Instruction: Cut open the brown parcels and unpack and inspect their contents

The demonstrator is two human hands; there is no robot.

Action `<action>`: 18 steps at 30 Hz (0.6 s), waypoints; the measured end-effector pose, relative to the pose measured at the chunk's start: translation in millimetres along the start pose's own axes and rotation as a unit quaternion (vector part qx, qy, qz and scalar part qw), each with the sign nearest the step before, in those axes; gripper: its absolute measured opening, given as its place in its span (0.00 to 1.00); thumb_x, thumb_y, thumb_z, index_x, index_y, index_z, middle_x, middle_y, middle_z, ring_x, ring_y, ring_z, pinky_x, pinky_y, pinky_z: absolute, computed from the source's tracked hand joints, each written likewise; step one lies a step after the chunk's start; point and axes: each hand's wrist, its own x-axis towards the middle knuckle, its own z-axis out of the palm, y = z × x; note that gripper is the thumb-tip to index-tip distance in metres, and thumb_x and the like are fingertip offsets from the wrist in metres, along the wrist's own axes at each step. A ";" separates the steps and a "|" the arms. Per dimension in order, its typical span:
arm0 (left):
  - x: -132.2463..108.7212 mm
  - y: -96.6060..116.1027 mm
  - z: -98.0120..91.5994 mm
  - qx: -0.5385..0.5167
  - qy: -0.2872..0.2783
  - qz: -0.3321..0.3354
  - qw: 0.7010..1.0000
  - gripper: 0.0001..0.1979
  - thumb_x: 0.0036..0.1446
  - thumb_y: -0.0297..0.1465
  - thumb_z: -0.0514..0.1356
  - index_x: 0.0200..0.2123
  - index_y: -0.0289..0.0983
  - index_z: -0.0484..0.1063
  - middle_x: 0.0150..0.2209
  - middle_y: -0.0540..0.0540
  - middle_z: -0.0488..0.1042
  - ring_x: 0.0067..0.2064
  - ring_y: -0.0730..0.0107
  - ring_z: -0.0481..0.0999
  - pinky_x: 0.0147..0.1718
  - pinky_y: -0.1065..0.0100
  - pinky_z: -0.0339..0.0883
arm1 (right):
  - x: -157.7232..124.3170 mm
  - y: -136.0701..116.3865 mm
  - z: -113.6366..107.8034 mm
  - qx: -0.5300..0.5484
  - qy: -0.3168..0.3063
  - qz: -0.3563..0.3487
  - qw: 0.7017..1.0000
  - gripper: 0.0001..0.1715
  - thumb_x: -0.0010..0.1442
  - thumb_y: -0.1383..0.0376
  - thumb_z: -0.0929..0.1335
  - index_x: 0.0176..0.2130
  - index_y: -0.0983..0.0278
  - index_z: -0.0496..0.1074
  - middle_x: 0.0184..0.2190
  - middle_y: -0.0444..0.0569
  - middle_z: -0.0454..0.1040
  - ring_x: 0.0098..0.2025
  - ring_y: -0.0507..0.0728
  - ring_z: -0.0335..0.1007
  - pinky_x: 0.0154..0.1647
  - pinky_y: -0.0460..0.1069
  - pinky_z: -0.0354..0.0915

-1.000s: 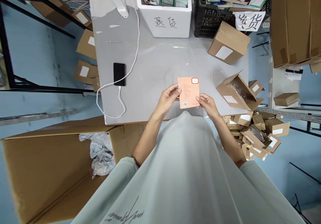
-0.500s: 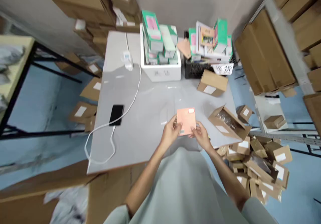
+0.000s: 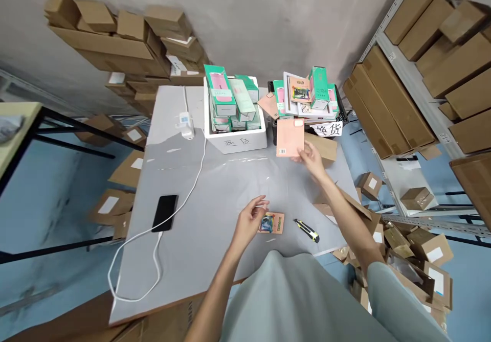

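My right hand (image 3: 311, 159) is reached forward, pinching a thin pink booklet (image 3: 290, 135) by its lower right corner. A barcode and a small white label show on its face. The booklet is held up in front of the black basket (image 3: 273, 134). Nearer to me, my left hand (image 3: 251, 219) is open, its fingers apart and slightly curled. Beside its fingertips a second small pink booklet (image 3: 278, 223) with a picture on its cover lies on the table (image 3: 207, 209). A yellow and black box cutter (image 3: 307, 230) rests to the right of it.
A white foam box (image 3: 245, 141) of green and pink cartons stands at the back. Booklets and cartons fill the black basket. A phone (image 3: 165, 212) with a white cable (image 3: 180, 204) lies left. Cardboard boxes (image 3: 368, 219) crowd the right edge and floor; shelves (image 3: 433, 112) stand right.
Both hands held the pink booklet near my body; my left hand has let go. My right hand has carried it forward to the basket. The second booklet and box cutter have come into view.
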 end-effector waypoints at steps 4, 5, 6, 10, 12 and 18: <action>6.2 -3.8 -6.4 0.010 0.019 -0.008 1.000 0.29 0.57 0.51 0.68 0.57 0.42 0.81 0.52 0.37 0.88 0.47 0.50 0.89 0.57 0.46 0.83 | 108.8 -33.5 5.9 0.020 0.014 -0.047 0.999 0.46 0.59 0.44 0.82 0.68 0.56 0.70 0.52 0.50 0.86 0.48 0.61 0.88 0.50 0.57 0.87; 8.2 -3.1 -7.3 0.011 0.024 -0.008 1.000 0.30 0.57 0.52 0.68 0.57 0.42 0.81 0.51 0.37 0.88 0.47 0.50 0.89 0.56 0.46 0.83 | 132.9 -40.8 6.9 0.032 0.024 -0.050 0.998 0.44 0.61 0.49 0.81 0.68 0.57 0.70 0.52 0.50 0.85 0.49 0.60 0.87 0.52 0.57 0.87; 10.2 -2.3 -8.3 0.012 0.028 -0.006 1.000 0.30 0.58 0.52 0.68 0.57 0.42 0.81 0.51 0.38 0.88 0.47 0.50 0.90 0.55 0.46 0.83 | 154.1 -46.9 7.3 0.045 0.042 -0.047 0.997 0.42 0.63 0.53 0.80 0.69 0.58 0.70 0.53 0.50 0.85 0.49 0.58 0.87 0.53 0.56 0.86; 17.7 -9.1 -14.8 0.013 0.038 0.013 0.999 0.32 0.59 0.56 0.68 0.58 0.41 0.81 0.52 0.38 0.87 0.47 0.51 0.90 0.54 0.48 0.84 | 190.4 -47.6 3.7 0.055 0.158 -0.002 0.986 0.38 0.63 0.65 0.76 0.69 0.65 0.69 0.50 0.51 0.83 0.50 0.55 0.85 0.57 0.53 0.84; 22.3 -23.4 -20.0 0.006 0.041 0.009 0.999 0.34 0.59 0.58 0.68 0.58 0.41 0.80 0.52 0.37 0.87 0.47 0.52 0.89 0.53 0.49 0.84 | 171.4 -26.0 3.6 0.010 0.168 0.004 0.986 0.36 0.64 0.64 0.75 0.68 0.66 0.70 0.50 0.52 0.83 0.51 0.55 0.84 0.59 0.53 0.82; 24.4 -102.1 -27.8 0.076 0.065 -0.125 0.987 0.31 0.53 0.53 0.71 0.52 0.37 0.80 0.50 0.34 0.86 0.54 0.46 0.87 0.59 0.48 0.80 | -8.6 112.9 17.9 -0.260 -0.053 0.050 0.963 0.24 0.71 0.62 0.70 0.63 0.63 0.76 0.64 0.60 0.81 0.62 0.60 0.81 0.67 0.56 0.76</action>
